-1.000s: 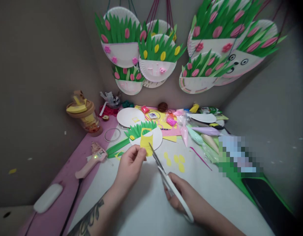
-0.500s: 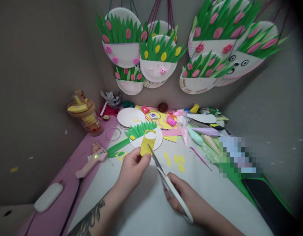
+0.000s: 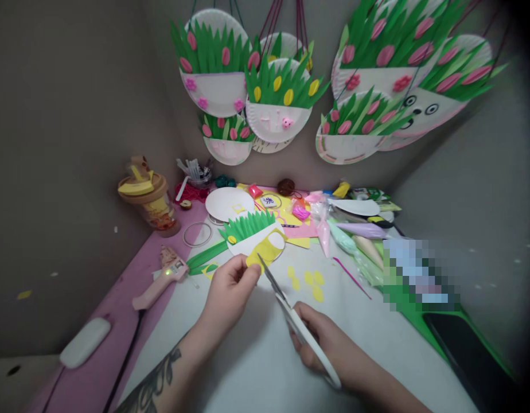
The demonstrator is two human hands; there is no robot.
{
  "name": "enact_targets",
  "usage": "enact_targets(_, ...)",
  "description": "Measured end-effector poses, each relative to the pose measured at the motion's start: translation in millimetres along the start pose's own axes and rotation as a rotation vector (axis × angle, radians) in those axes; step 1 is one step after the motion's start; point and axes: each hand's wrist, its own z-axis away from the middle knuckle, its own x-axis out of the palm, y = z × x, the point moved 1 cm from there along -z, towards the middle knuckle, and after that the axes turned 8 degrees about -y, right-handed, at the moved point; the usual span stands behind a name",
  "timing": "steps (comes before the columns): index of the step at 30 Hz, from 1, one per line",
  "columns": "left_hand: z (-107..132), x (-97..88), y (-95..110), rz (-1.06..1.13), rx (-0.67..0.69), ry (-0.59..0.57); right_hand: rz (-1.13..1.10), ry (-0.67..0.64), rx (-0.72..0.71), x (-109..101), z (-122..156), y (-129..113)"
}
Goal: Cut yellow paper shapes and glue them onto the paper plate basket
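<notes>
Between thumb and fingers, my left hand point(image 3: 234, 289) pinches a piece of yellow paper point(image 3: 267, 250) that has an oval hole cut in it. My right hand point(image 3: 314, 338) grips white-handled scissors point(image 3: 306, 338), their blades meeting the paper close to my left thumb. Behind the paper lies a white paper plate point(image 3: 248, 244) with a green paper grass fringe point(image 3: 252, 225) and one yellow petal shape on it. Several yellow paper petals point(image 3: 315, 284) lie on the table right of the blades.
A pink glue gun point(image 3: 162, 281) with a lit green light sits at left, its cord running forward. A brown-lidded cup point(image 3: 151, 201) stands behind it. Bags of coloured clay point(image 3: 345, 238) and a phone point(image 3: 467, 350) lie at right. Decorated plates point(image 3: 277, 123) hang on the wall.
My left hand has turned the yellow paper clockwise, so its far end now points more to the right. The scissors stay nearly in place at the paper.
</notes>
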Motion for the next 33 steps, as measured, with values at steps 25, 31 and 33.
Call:
enact_targets(25,1.0,0.0,1.4,-0.052,-0.007,-0.033,-0.007,0.003,-0.016,-0.5,-2.1,2.8)
enact_targets(31,0.4,0.0,0.9,-0.040,0.002,-0.016,0.002,0.013,-0.004,-2.0,-4.0,4.7)
enact_targets(33,0.4,-0.2,0.2,-0.045,0.002,-0.017,0.010,0.012,-0.005,-1.6,-4.1,3.3)
